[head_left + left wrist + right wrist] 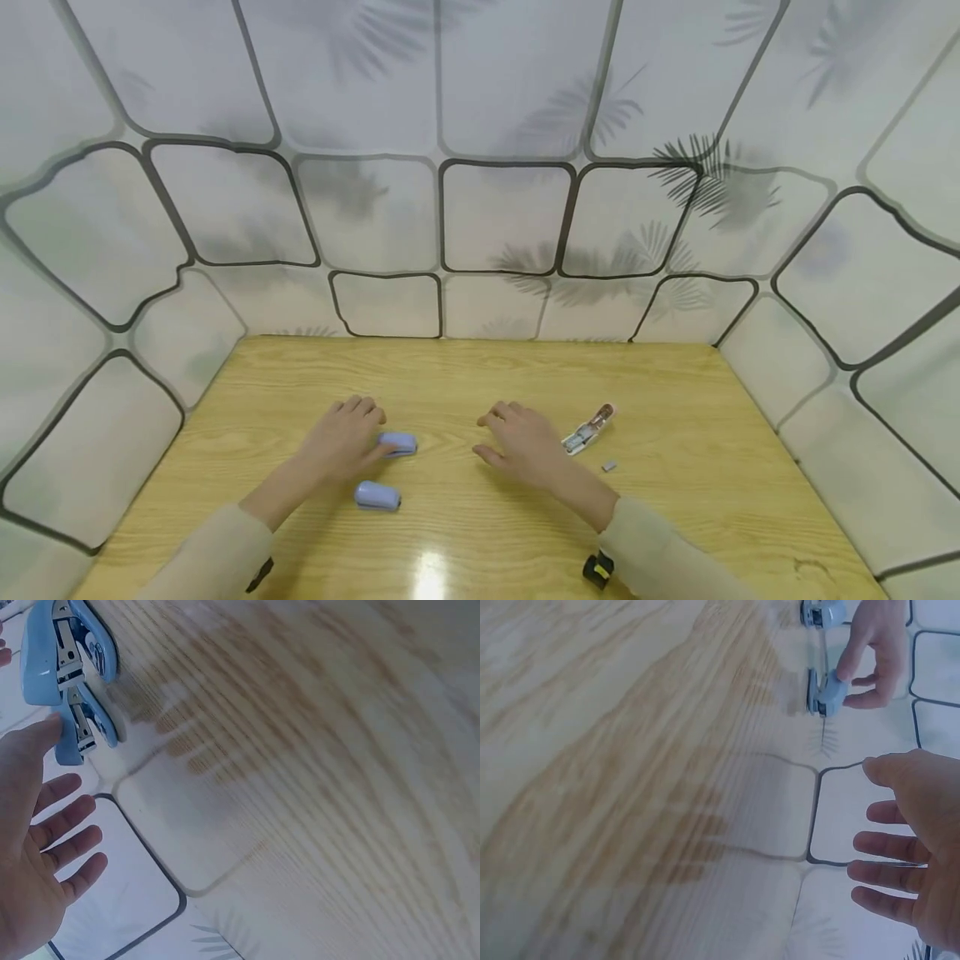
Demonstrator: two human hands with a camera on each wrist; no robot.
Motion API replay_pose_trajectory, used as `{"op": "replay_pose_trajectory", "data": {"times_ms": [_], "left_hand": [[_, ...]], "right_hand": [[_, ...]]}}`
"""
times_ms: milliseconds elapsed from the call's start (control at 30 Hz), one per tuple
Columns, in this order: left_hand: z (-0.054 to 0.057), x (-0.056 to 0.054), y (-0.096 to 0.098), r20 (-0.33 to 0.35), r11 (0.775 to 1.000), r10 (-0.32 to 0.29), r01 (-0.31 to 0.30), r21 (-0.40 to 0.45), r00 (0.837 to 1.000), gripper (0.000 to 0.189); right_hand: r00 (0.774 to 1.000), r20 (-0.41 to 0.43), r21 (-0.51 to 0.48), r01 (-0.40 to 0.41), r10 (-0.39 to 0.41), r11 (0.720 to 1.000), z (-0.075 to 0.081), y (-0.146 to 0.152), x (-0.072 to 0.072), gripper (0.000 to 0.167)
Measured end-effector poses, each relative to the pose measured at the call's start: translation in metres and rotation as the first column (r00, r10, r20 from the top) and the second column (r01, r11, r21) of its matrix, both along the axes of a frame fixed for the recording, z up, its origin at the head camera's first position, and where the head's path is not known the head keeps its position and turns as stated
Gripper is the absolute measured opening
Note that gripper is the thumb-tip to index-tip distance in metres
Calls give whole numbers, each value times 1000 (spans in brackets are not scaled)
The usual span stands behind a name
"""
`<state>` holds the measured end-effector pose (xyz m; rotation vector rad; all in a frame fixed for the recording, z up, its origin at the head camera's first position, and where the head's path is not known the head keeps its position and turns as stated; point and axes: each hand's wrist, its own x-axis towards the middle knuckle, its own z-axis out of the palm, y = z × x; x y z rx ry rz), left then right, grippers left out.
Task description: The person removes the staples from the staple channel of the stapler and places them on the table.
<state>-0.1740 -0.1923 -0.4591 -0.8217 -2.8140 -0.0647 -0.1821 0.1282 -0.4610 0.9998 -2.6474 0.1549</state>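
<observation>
Left grip [347,437] wide, thumb against the far blue stapler [403,442]

Fingers straight and spread in the left wrist view; only thumb contact certain. Right grip [525,446] also wide, holding nothing.

Far blue stapler: left of the middle of the surface [480,375], well short of the back edge. Near blue stapler [377,496] just on the near side of it, farther from the back edge, untouched.

Handling, as judged: bring the fingers round opposite the thumb before moving anything. Pinch across the flanks rather than press from above; with cover and base apart in the wrist views, probably liable to close under downward force. Keep the wrist level, and clear of the near stapler. Best to hold the right grip ready to steady, without sweeping the forearm outward.

Hard to make out: part of the far stapler, covered by the left grip in the head view. White item [588,429], right of the right grip, perhaps an opened stapler; too small to be sure. Touching that hand or merely overlapped by it: cannot tell. Small grey piece [609,465] beside it, possibly staples. Neither visible in the wrist views. Near stapler clipped at the top of both wrist views; front edge of the surface cut off in the head view.
</observation>
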Motion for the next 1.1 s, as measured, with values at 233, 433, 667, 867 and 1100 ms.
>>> {"op": "replay_pose_trajectory", "data": {"times_ms": [233, 433, 667, 867, 1100], "left_hand": [[-4, 6, -8, -71, 999, -34, 35, 12, 997, 23], [-6, 5, 0, -53, 999, -37, 38, 4, 998, 24], [-7, 4, 13, -26, 999, -53, 53, 10, 998, 25], [-11, 3, 23, -21, 997, -71, 71, 15, 997, 26], [-11, 2, 36, -25, 995, -103, 103, 4, 994, 26]], "right_hand": [[1000, 3, 61, -26, 26, 998, -2, -16, -2, 38], [998, 37, 87, -49, 46, 995, -3, -29, -5, 37], [997, 51, 183, -67, 59, 981, -9, -41, -10, 38], [996, -4, 239, -82, 85, 968, -13, -49, -14, 39], [992, -66, 286, -83, 106, 955, -18, -52, -15, 35]]}}
